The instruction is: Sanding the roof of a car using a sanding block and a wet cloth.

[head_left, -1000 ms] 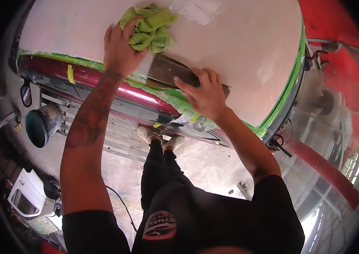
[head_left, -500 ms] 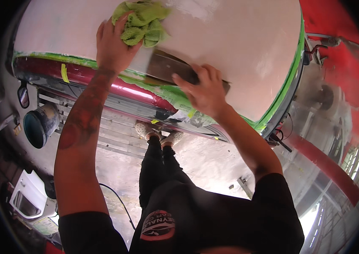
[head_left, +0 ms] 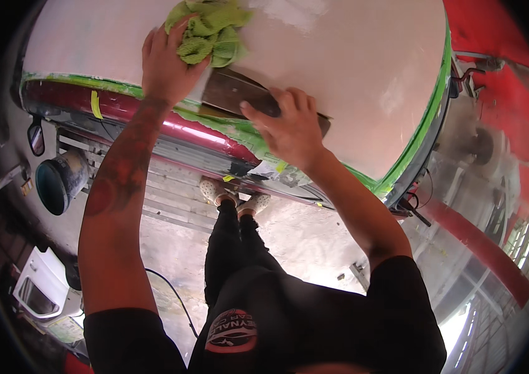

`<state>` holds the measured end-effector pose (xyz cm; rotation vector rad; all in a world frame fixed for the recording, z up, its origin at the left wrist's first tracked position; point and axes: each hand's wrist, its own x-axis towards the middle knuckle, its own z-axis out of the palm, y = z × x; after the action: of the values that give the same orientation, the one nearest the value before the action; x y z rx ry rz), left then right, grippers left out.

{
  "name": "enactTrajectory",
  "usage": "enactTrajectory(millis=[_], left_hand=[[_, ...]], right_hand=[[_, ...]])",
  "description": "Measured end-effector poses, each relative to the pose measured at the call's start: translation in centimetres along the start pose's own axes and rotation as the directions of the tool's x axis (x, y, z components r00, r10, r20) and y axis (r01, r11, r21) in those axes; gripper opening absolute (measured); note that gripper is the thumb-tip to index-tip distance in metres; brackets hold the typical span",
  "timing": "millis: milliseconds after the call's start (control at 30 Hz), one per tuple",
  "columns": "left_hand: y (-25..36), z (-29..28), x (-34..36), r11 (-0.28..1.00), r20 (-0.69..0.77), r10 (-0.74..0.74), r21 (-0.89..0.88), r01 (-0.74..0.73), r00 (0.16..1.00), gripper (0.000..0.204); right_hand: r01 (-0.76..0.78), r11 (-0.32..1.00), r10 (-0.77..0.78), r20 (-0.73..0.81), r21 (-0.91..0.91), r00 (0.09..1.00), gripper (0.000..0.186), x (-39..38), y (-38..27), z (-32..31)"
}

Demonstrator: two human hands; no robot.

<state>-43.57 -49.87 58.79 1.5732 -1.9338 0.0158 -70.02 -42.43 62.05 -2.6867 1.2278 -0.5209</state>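
A whitish, primed car roof [head_left: 358,62] fills the top of the view, bordered by green masking tape [head_left: 423,131]. My right hand [head_left: 294,128] is closed over a long, flat, dark sanding block [head_left: 230,92], which lies on the roof near its taped front edge. At the upper left, my left hand [head_left: 168,68] rests on the roof with its fingers curled around a crumpled green cloth [head_left: 214,28]. The sanding block's left end lies just below the cloth.
Dark red bodywork [head_left: 196,135] runs below the tape. My shoes [head_left: 255,202] stand by slatted boards [head_left: 171,202]. A bucket [head_left: 58,184] stands at the left, with a white car door [head_left: 43,283] below it. A thin hose [head_left: 174,296] crosses the floor. Plastic sheeting [head_left: 482,218] hangs right.
My right hand has slid the sanding block a short way left along the roof. My left hand and the green cloth have hardly moved.
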Motion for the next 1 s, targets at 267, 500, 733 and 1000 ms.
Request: enactTrajectory(millis=[267, 500, 733, 1000], left_hand=[[0.2, -0.4, 0.2, 0.999, -0.001, -0.028, -0.017, 0.028, 1.0, 0.071], [0.9, -0.3, 0.3, 0.999, 0.0, -0.029, -0.034, 0.029, 1.0, 0.081], [-1.1, -0.2, -1.4, 0.972, -0.043, -0.202, -0.133, 0.195, 0.978, 0.085], [1.2, 0.4, 0.3, 0.944, -0.148, -0.324, -0.108, 0.311, 0.934, 0.082]], right_hand=[[0.002, 0.997, 0.001, 0.042, -0.079, 0.999, 0.065, -12.5, 7.0, -5.3], [-0.175, 0.968, 0.151, -0.139, -0.179, 0.979, 0.042, 7.2, 8.0, -1.7], [-0.105, 0.987, 0.113, 0.057, -0.125, 0.992, 0.051, -2.5, 2.7, -0.9], [-0.074, 0.958, 0.028, -0.165, -0.278, 0.986, 0.048, 10.2, 10.0, -1.4]])
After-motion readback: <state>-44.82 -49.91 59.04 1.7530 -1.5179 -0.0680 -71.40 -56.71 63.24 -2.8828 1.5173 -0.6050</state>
